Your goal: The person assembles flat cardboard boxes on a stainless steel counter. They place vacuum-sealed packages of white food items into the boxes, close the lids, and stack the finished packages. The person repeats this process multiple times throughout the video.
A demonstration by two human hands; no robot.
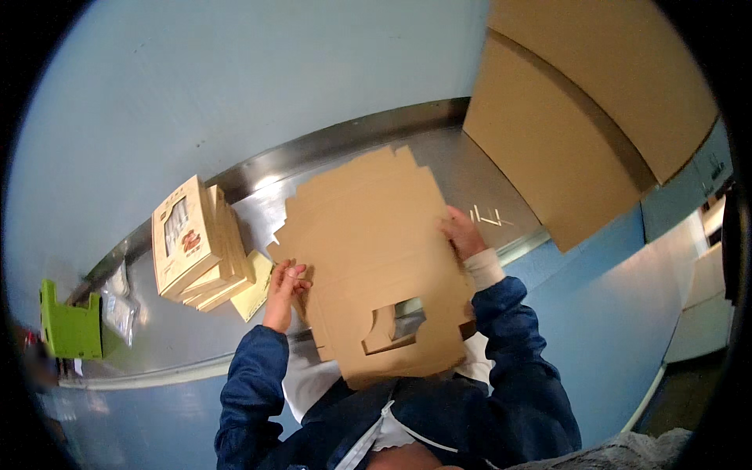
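Note:
A flat brown cardboard box blank [368, 235] with notched edges is tilted up in front of my body. Near its lower end is a cut-out window [394, 325]. My right hand [464, 233] grips the right edge, its fingers partly hidden by the board. At the left edge, my left hand [287, 291] has its fingers curled against the cardboard. Left of that hand stands a stack of printed cartons [188, 239], the top one with a window showing pale contents. A yellow sheet [254, 287] lies between the stack and my left hand.
Large cardboard panels [540, 149] lean at the right end of the metal worktop [309, 168]. Thin pale strips [489, 217] lie near them. At the far left are a green plastic holder [70, 321] and clear plastic bags [119, 309]. A pale blue wall [274, 70] rises behind.

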